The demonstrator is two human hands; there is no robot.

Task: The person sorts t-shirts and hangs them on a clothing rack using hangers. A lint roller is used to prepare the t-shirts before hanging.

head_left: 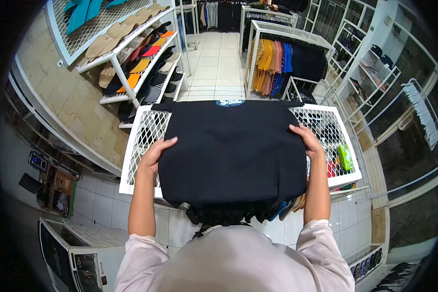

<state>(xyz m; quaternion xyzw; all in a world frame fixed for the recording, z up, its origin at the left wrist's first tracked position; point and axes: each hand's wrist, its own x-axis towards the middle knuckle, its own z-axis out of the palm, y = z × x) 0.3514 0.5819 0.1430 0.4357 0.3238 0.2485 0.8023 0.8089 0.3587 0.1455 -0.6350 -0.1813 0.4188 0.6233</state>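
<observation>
Shop racks around, green packet (345,157) beside black shirt (228,151), both hands gripping.

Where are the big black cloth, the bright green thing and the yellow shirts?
Black cloth (228,155): head view, middle.
Bright green thing (345,157): head view, middle.
Yellow shirts (264,57): head view, upper part of the hanging fabric.

Caps on shelves, hanging shirts, green packet

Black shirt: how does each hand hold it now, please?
Left hand: holding the black shirt's left edge.
Right hand: holding its right edge.
</observation>
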